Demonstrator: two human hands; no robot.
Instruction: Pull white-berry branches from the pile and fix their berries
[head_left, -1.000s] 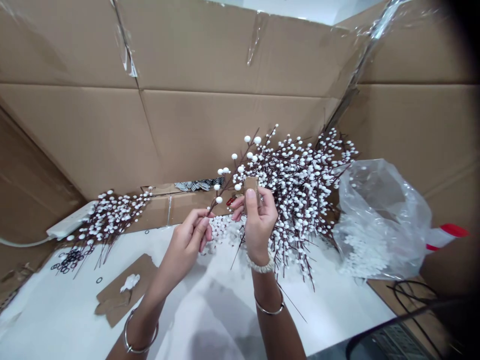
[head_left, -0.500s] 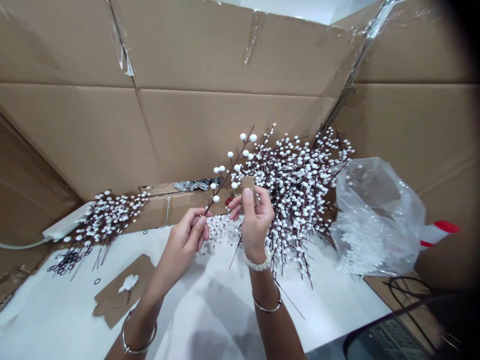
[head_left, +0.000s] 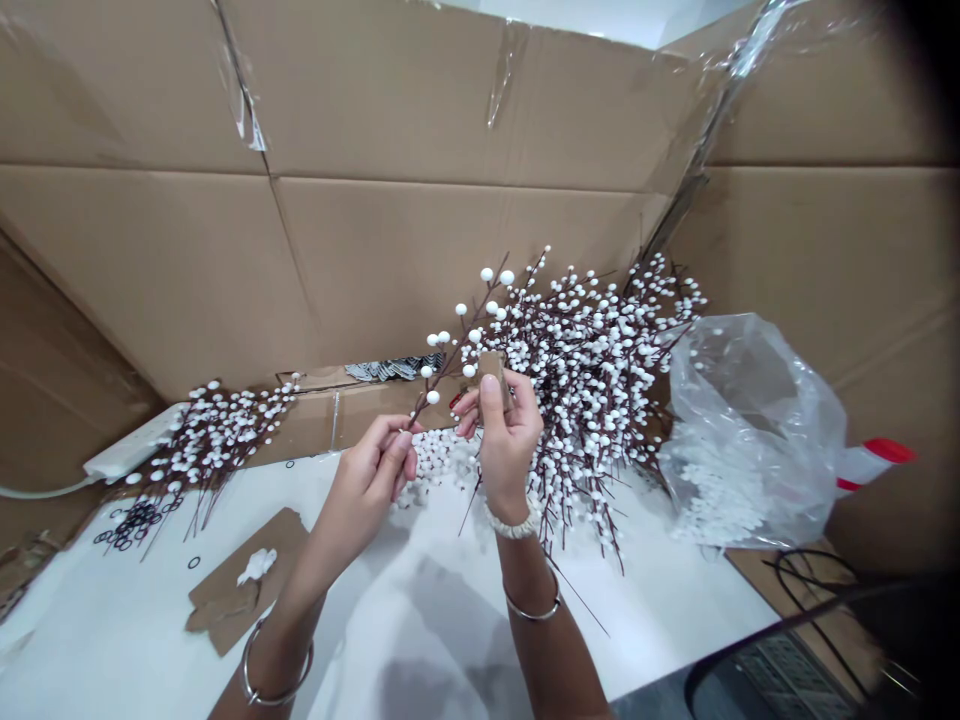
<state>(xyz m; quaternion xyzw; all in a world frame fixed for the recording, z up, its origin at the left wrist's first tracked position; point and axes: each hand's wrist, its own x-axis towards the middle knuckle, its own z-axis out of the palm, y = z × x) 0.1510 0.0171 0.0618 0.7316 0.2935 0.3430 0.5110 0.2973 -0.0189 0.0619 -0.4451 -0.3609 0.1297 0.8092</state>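
Fingers of the left hand [head_left: 373, 465] pinch closed on the stem of a white-berried branch [head_left: 474, 336], slanting up and away; the thumb and fingers of the right hand [head_left: 510, 440] press together on a small cardboard piece [head_left: 491, 363] beside it. Beyond lie more white berries [head_left: 441, 455], with a cardboard wall [head_left: 450, 240] behind.

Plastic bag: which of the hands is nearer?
Right. The right hand is across the pile of berry branches from the bag; the left hand is farther off, holding a twig.
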